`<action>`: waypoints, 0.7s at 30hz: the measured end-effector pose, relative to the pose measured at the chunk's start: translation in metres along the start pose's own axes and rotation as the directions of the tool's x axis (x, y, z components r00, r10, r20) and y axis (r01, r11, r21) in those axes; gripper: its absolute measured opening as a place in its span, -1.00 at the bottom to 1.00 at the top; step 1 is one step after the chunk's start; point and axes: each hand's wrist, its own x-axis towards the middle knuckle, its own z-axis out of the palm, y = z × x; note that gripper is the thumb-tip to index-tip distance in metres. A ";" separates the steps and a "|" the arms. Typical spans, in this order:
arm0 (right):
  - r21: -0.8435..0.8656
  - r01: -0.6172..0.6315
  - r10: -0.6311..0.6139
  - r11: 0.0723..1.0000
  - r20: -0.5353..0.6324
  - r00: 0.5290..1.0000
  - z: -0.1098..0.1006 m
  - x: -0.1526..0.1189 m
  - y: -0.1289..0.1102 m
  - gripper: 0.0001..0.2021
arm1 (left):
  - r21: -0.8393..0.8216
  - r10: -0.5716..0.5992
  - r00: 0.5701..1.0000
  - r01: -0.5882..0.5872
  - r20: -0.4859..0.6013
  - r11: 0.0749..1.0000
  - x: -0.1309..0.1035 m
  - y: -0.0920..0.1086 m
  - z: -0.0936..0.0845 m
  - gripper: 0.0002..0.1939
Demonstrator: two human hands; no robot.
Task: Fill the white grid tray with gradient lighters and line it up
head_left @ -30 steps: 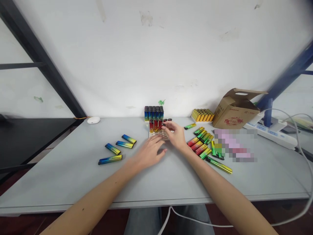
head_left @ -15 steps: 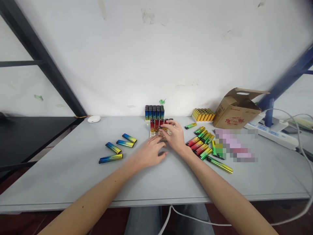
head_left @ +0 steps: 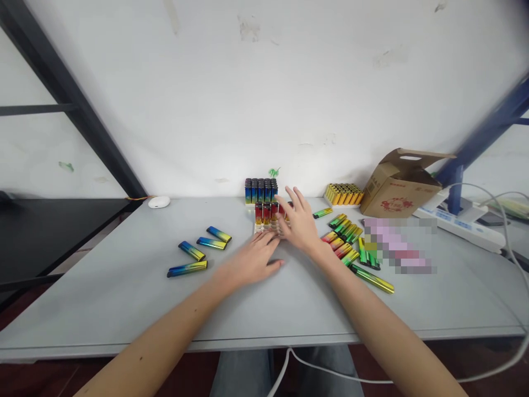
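red lighters (head_left: 266,212) — behind right hand (head_left: 298,223)

Person, head-worn view. Two forearms, both bare from the lower frame edge up to the wrist; no sleeve, cuff, watch, band or glove shows. Left hand (head_left: 252,259): bare, no ring seen. Right hand (head_left: 300,223): bare, fingernails short and unpainted as far as the blur allows. Legs: trousers (head_left: 243,372) of grey-blue denim-like cloth, seen between the forearms at the bottom edge; seams and pockets too dim to tell.
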 end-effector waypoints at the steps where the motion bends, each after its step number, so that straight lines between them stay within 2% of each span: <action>1: 0.036 -0.045 0.045 0.998 -0.006 0.999 -0.006 0.002 0.006 -0.60 | 0.014 -0.004 1.000 0.003 0.011 1.000 0.000 0.000 -0.001 -0.50; 3: 0.084 -0.170 0.163 0.982 0.083 0.983 -0.021 0.005 0.022 -0.66 | 0.042 -0.018 0.999 0.016 0.035 0.999 0.000 0.001 -0.004 -0.53; 5: 0.048 -0.309 0.286 0.950 0.269 0.920 -0.038 0.004 0.040 -0.70 | 0.061 -0.033 0.998 0.029 0.055 0.998 0.000 0.002 -0.006 -0.52; 7: 0.036 -0.324 0.270 0.945 0.473 0.839 -0.054 0.001 0.056 -0.69 | 0.067 -0.043 0.997 0.038 0.066 0.997 0.000 0.001 -0.006 -0.49; 9: 0.072 -0.295 0.190 0.953 0.617 0.764 -0.067 -0.004 0.067 -0.56 | 0.070 -0.051 0.996 0.046 0.069 0.997 0.001 -0.001 -0.004 -0.44; 12: 0.061 -0.335 0.194 0.940 0.714 0.672 -0.078 -0.009 0.077 -0.46 | 0.076 -0.055 0.996 0.050 0.073 0.996 0.002 -0.007 -0.001 -0.40; 16: -0.083 -0.434 0.329 0.897 0.780 0.532 -0.079 -0.013 0.086 -0.45 | 0.050 -0.043 0.998 0.040 0.046 0.998 0.004 -0.016 0.001 -0.46; 18: -0.124 -0.457 0.372 0.881 0.780 0.504 -0.077 -0.013 0.091 -0.44 | 0.026 -0.041 0.999 0.040 0.032 0.999 0.005 -0.021 0.001 -0.49; 19: -0.128 -0.456 0.378 0.881 0.770 0.514 -0.074 -0.013 0.092 -0.45 | 0.015 -0.041 0.999 0.040 0.025 0.999 0.005 -0.023 0.002 -0.51; 21: -0.126 -0.438 0.383 0.890 0.727 0.569 -0.067 -0.013 0.092 -0.52 | -0.009 -0.040 0.999 0.040 0.011 0.999 0.006 -0.027 0.004 -0.53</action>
